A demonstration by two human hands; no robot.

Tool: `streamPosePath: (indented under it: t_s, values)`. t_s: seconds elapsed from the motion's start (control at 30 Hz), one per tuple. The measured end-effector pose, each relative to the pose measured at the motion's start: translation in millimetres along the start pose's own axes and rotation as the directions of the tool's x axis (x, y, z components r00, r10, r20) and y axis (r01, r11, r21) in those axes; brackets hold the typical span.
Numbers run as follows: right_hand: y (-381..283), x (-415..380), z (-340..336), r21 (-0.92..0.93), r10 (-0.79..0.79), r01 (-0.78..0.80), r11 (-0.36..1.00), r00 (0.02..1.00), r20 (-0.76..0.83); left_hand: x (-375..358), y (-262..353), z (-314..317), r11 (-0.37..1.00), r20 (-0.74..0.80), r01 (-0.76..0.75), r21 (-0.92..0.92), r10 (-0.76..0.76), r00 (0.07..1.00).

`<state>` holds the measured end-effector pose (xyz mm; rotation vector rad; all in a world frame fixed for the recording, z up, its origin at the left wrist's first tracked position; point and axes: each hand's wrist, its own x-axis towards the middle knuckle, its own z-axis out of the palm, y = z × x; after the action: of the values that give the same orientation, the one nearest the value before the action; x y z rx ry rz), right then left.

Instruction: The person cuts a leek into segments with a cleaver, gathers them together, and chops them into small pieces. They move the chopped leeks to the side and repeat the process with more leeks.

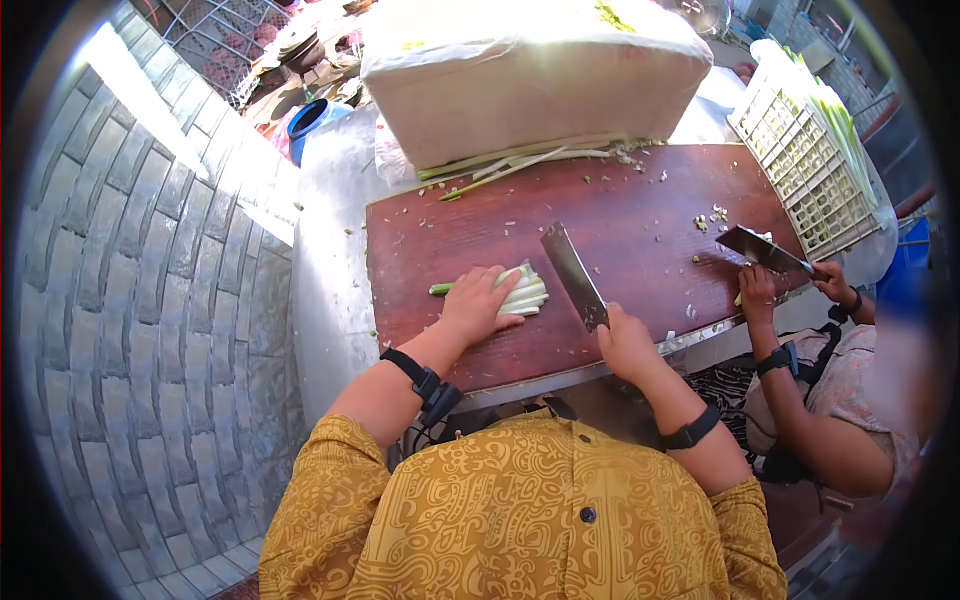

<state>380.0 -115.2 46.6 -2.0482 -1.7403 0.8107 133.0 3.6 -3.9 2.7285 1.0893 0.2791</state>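
Observation:
My left hand lies over a bunch of green onions, its fingers curved across the stalks and holding them against the reddish-brown board. The white cut ends face right, and a green tip pokes out on the left. In my right hand is the handle of a cleaver. Its broad blade points away from me over the board, to the right of the bunch and apart from it. Small white and green bits are scattered on the board around both hands.
At right, a co-worker's hands work with another cleaver. A plastic crate of green onions leans at the back right. Loose stalks lie before a large white-covered block. A brick wall stands at left.

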Motion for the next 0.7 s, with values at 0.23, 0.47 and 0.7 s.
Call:
streamPosePath:
  t_s: [0.23,0.47,0.7]
  values:
    - [-10,6,6,-0.167,-0.018,0.023,0.986,0.999,0.03,-5,-1,1,0.993,-0.043,0.078,0.09,-0.075,0.996]
    - [-43,25,18,-0.199,0.026,-0.023,0.98,1.0,0.012,-9,-21,-4,0.999,0.034,0.051,-0.004,-0.051,0.998]
    - [-94,10,43,-0.257,0.06,-0.025,0.966,0.99,0.129,-32,-40,-13,0.999,0.031,0.022,0.043,-0.023,0.999]
